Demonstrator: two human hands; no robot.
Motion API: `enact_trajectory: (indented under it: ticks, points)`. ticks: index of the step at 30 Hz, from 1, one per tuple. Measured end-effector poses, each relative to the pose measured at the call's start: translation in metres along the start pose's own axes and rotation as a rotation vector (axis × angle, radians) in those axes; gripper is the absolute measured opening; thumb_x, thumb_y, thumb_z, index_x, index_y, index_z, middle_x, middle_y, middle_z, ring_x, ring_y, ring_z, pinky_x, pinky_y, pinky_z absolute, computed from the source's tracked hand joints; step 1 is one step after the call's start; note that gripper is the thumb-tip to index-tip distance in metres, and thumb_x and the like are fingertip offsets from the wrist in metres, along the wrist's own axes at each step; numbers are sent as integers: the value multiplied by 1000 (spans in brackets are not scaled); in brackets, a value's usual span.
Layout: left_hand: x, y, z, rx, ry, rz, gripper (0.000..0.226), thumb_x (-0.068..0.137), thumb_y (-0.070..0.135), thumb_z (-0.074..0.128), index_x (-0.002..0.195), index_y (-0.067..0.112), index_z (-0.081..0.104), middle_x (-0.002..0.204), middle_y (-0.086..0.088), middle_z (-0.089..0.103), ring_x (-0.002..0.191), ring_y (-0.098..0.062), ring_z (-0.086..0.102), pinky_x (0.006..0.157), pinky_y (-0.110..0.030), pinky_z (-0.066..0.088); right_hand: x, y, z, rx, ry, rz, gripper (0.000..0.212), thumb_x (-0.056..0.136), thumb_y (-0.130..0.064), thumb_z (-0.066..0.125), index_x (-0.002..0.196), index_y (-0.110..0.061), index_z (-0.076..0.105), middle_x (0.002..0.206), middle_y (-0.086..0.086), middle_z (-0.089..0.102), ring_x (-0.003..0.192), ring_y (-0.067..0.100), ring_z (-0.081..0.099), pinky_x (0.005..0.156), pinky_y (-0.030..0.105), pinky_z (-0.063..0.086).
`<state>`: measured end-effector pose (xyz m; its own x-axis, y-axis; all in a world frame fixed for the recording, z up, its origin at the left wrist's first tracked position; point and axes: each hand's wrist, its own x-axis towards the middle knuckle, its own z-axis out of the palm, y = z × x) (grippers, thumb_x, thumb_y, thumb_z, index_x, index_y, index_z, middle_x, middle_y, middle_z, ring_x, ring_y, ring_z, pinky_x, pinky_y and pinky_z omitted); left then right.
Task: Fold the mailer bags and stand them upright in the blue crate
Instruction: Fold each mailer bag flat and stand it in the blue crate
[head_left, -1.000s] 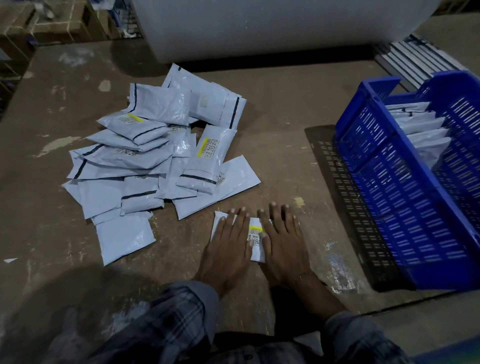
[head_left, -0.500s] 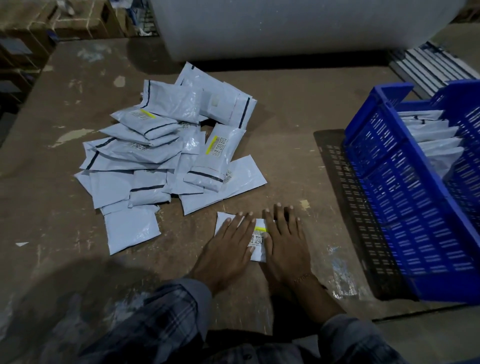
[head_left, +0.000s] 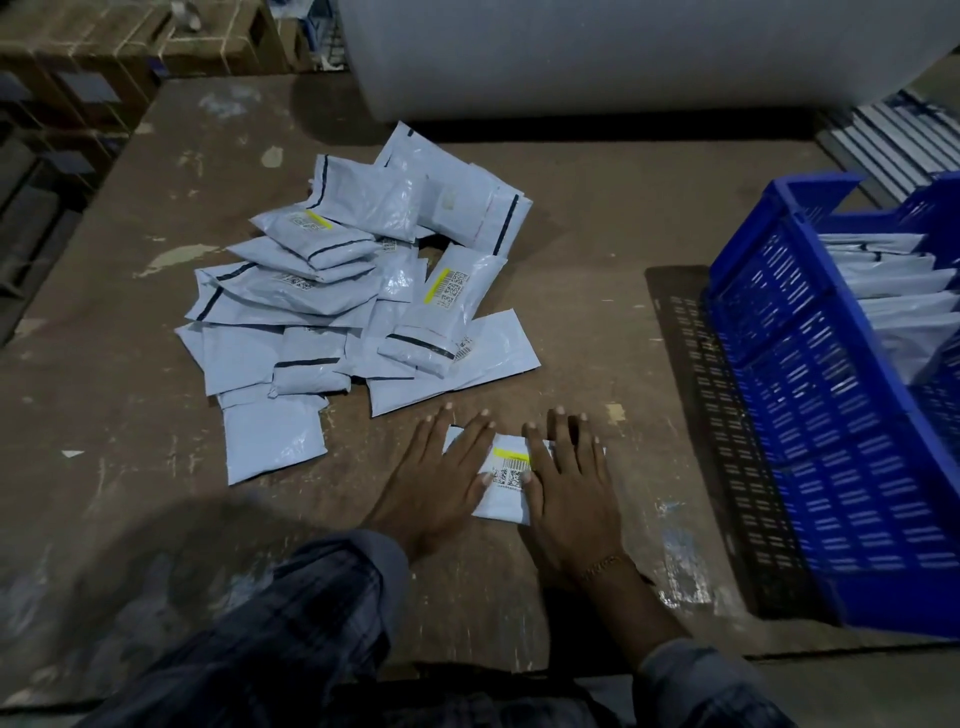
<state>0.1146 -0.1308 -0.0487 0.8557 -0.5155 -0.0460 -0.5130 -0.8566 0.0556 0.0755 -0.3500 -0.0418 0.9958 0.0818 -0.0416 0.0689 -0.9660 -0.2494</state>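
Pressing folded mailer bag (head_left: 506, 480) flat on tabletop (head_left: 597, 322) | left hand (head_left: 441, 478), right hand (head_left: 569, 483) sliding apart, fingers straight, gripping nothing | crease probably set; blue crate (head_left: 810, 441) waiting rightward

Dim, soft-focus, shadowy wide-angle view

Bag pile (head_left: 358, 306) left, crate (head_left: 831, 415) right — folded bag (head_left: 506, 491) between, nearer.

Bare worktop (head_left: 587, 312) lies open between the heap of mailer bags (head_left: 358, 306) at left and the blue crate (head_left: 810, 415) at right; the crate's near wall stands tall, and a big white roll (head_left: 623, 52) blocks the far edge
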Motion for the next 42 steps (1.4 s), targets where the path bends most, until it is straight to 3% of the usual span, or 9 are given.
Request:
enact_trajectory:
  ticks: [4, 8, 13, 16, 19, 22, 28, 37, 42]
  points:
    - [3, 18, -3, -86, 1, -259, 63, 111, 46, 17, 168, 19, 23, 175, -8, 19, 160, -36, 19, 125, -58, 25, -23, 4, -6, 7, -15, -89, 71, 105, -48, 34, 166, -21, 9, 174, 3, -4, 160, 26, -10, 129, 50, 8]
    - [-2, 22, 2, -138, -49, -179, 68, 109, 57, 17, 159, 14, 36, 166, -15, 38, 151, -39, 39, 124, -56, 29, -23, 11, -6, 47, -47, -97, 74, 103, -59, 32, 165, -21, 17, 174, 4, 5, 160, 29, 1, 129, 49, 10]
    - [-7, 18, -14, -361, -48, -243, 87, 90, 81, 52, 152, 20, 48, 155, -8, 49, 139, -28, 46, 117, -39, 29, -7, 19, -29, 190, -66, -111, 74, 81, -59, 75, 142, -23, 54, 148, 0, 52, 135, 26, 45, 110, 45, 41]
    - [-7, 31, -23, -329, 104, -239, 89, 82, 88, 49, 142, 22, 47, 139, -10, 60, 123, -28, 56, 107, -43, 43, 6, 26, -57, 208, -136, -111, 75, 71, -48, 88, 135, -25, 57, 127, 0, 61, 115, 26, 54, 95, 39, 44]
    - [3, 41, -26, -226, 198, -228, 87, 88, 91, 38, 139, 21, 45, 131, -11, 64, 113, -29, 60, 97, -43, 50, 13, 34, -90, 133, -150, -180, 55, 70, -25, 87, 121, -24, 64, 116, 3, 64, 107, 30, 58, 86, 39, 47]
    - [22, 60, -31, -280, 310, -298, 81, 90, 79, 54, 145, 21, 44, 128, -11, 63, 105, -37, 64, 86, -50, 57, 14, 43, -141, 67, -129, -198, 34, 74, -30, 83, 105, -26, 70, 106, 2, 69, 98, 29, 66, 80, 36, 50]
    - [71, 110, -63, -310, 517, -350, 68, 104, 52, 43, 159, 13, 30, 162, -12, 38, 140, -36, 46, 106, -51, 48, -1, 92, -260, -84, 82, -119, 29, 80, -19, 80, 98, -30, 60, 98, -8, 63, 89, 20, 62, 76, 34, 51]
    - [171, 145, -26, -347, -74, -520, 76, 101, 68, 34, 163, 24, 27, 172, -8, 15, 153, -40, 23, 124, -56, 25, -35, 205, -387, -180, 519, 106, 22, 78, -15, 77, 94, -22, 64, 87, 4, 67, 81, 37, 59, 75, 45, 46]
    - [184, 182, -20, -358, -57, -722, 88, 99, 77, 33, 168, 30, 5, 176, -3, -7, 160, -31, -2, 125, -55, 9, -11, 296, -386, -306, 350, 276, 27, 72, -10, 79, 92, -18, 62, 86, 12, 69, 86, 41, 64, 79, 46, 44]
